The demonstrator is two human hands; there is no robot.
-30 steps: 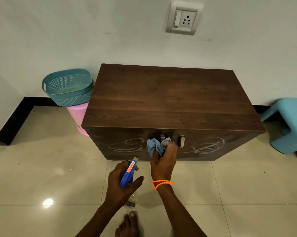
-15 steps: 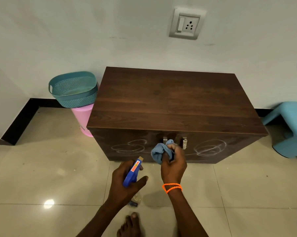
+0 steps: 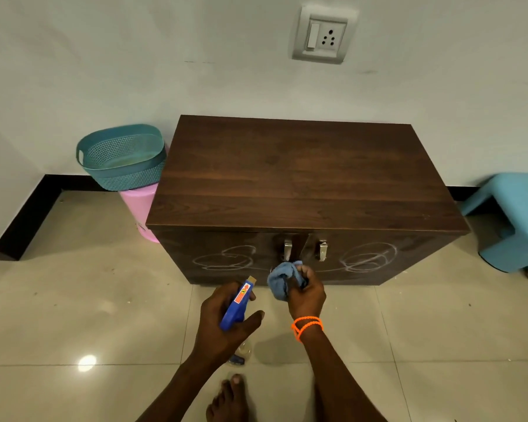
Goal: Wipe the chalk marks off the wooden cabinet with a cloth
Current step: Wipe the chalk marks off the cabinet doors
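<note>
Now right hand (image 3: 306,295) grips cloth (image 3: 282,278); left hand (image 3: 226,321) grips spray bottle (image 3: 236,304).

Cloth (image 3: 282,280) and spray bottle (image 3: 236,304) in hands

The cabinet (image 3: 302,184) stands against the wall (image 3: 165,56), a basket (image 3: 121,156) on a bin (image 3: 141,208) at its left. A stool (image 3: 512,220) sits to its right. Both hands (image 3: 223,318) hover before its doors, seemingly just short of touching.

Home room, wooden cabinet (image 3: 302,178), plastic stool (image 3: 512,220)
</note>
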